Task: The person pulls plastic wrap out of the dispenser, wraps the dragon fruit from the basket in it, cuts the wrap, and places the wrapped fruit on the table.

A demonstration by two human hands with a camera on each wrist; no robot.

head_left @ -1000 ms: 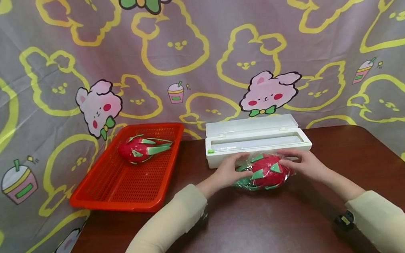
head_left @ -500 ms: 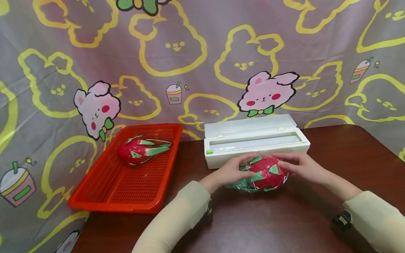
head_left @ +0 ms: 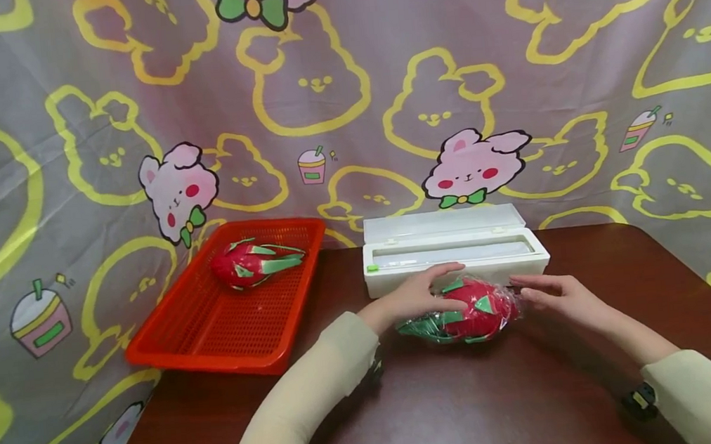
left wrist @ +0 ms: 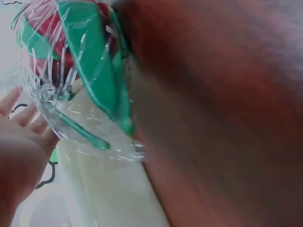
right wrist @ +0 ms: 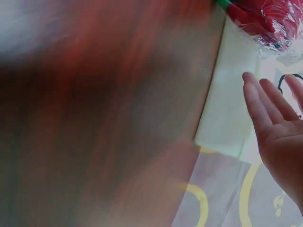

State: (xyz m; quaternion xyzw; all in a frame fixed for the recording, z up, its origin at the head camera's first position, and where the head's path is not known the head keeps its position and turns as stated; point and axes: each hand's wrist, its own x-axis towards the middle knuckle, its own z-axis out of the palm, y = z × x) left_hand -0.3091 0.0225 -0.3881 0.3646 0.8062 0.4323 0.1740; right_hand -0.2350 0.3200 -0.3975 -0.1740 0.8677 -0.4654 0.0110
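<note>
A red dragon fruit [head_left: 480, 306] with green leaf tips lies on the table, wrapped in clear plastic film and pointing its leafy end left. My left hand [head_left: 414, 297] spans that leafy end, thumb over the front and straight fingers behind. In the left wrist view its fingers stretch out beside the crinkled film [left wrist: 45, 92]. Just off the round end, my right hand [head_left: 568, 300] holds nothing. Its straight fingers show below the wrapped fruit in the right wrist view. Behind the fruit stands a white cling film dispenser [head_left: 454, 259] with its lid up.
An orange-red plastic basket [head_left: 216, 365] stands at the left, holding a second dragon fruit [head_left: 241, 266] without visible film. A patterned cloth [head_left: 346, 110] hangs behind the brown table [head_left: 460, 403].
My right hand has drawn away to the right from the wrapped dragon fruit. The fruit has come slightly nearer to me, and my left hand has shifted right over it.
</note>
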